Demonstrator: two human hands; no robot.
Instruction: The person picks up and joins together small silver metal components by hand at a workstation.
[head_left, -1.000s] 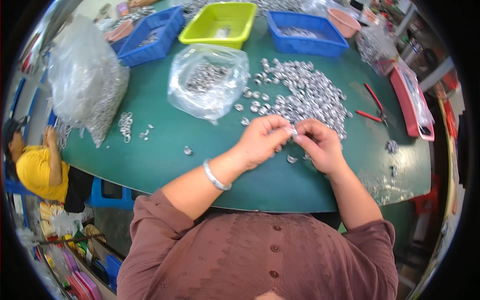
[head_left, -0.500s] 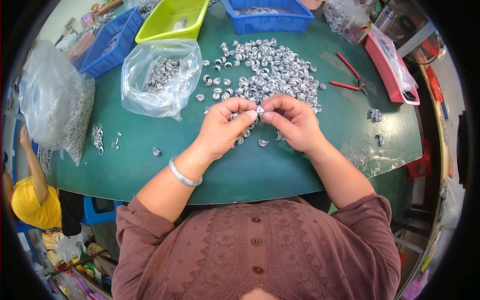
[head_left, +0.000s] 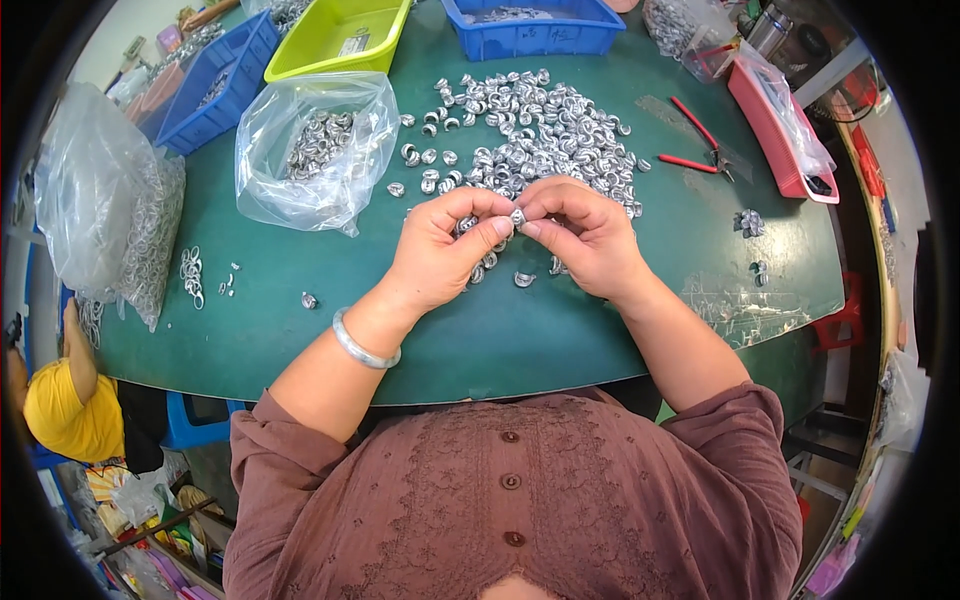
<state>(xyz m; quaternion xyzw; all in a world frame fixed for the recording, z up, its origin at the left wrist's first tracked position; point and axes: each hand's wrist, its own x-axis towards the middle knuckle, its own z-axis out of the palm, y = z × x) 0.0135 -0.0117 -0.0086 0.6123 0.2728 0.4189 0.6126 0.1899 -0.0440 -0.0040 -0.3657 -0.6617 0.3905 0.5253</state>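
Note:
Between the fingertips of both hands is one small silver ring (head_left: pixel 517 217), its patterned front partly covered by the fingers. My left hand (head_left: pixel 446 240) pinches it from the left with thumb and forefinger. From the right, my right hand (head_left: pixel 585 238) grips the same ring, also in a pinch. Just beyond the hands spreads a heap of silver rings (head_left: pixel 545 130), many shaped like open curved bands. A few lie under and between my hands, among them a loose ring (head_left: pixel 524 280) nearer to me.
A clear plastic bag (head_left: pixel 262 150) of rings stands left of the heap. Farther left is a fuller bag (head_left: pixel 95 190). Blue (head_left: pixel 540 40) and lime-green (head_left: pixel 285 55) trays line the back. Red-handled pliers (head_left: pixel 692 163) lie right, before a pink basket (head_left: pixel 775 130). A person in yellow (head_left: pixel 65 410) sits far left.
The ring between my fingertips has turned slightly. Both hands keep their pinch in nearly the same place, and the whole view has shifted a little.

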